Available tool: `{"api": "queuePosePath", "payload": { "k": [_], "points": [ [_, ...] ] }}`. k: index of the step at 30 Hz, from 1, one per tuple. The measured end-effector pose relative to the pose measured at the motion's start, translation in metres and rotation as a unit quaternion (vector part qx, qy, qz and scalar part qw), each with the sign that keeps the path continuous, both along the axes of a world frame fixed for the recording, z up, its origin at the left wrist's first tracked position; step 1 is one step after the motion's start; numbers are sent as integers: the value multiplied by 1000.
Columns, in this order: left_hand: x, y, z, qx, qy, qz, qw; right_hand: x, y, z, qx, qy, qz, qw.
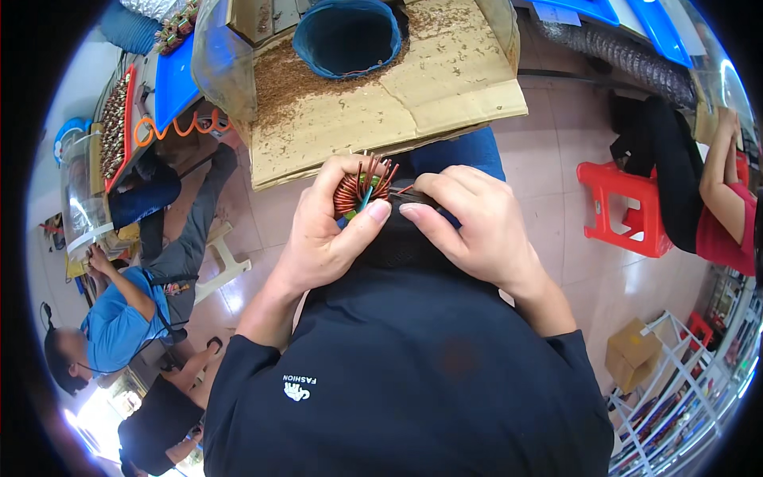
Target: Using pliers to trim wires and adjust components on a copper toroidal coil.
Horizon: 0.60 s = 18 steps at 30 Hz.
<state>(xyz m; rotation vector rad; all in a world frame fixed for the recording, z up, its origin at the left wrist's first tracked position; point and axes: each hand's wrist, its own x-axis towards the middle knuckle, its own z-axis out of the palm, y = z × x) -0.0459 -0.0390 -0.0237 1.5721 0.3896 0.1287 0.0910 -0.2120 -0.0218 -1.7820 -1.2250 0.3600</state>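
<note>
My left hand [322,230] is closed around a ring-shaped coil [350,197] wound with copper wire. Several bare wire ends stick up from the coil, and a teal strip and some yellow-green material show on it. Thumb and fingers pinch the coil's sides. Just to the right, my right hand [477,222] is closed, with its thumb and forefinger around a slim dark tool [415,198] pointing at the coil. Most of that tool is hidden, so its kind cannot be made out. A copper wire end lies by the right forefinger. Both hands are in front of my dark shirt.
Ahead lies a cardboard-covered bench [453,99] strewn with copper-coloured scraps, with a blue duct mouth [306,44] at its back. Left are a red tray [118,143] of small parts and an orange coiled hose [179,129]. A red stool [624,211] stands right; people sit on both sides.
</note>
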Motion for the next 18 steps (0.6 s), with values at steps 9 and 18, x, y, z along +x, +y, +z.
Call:
{"api": "queuePosePath", "payload": {
  "k": [9, 18],
  "points": [
    [-1, 7, 20, -246, 10, -71, 967, 10, -10, 7, 26, 42, -27, 998],
    [-4, 6, 20, -236, 22, -106, 966, 4, -3, -5, 95, -65, 16, 993]
  ]
}}
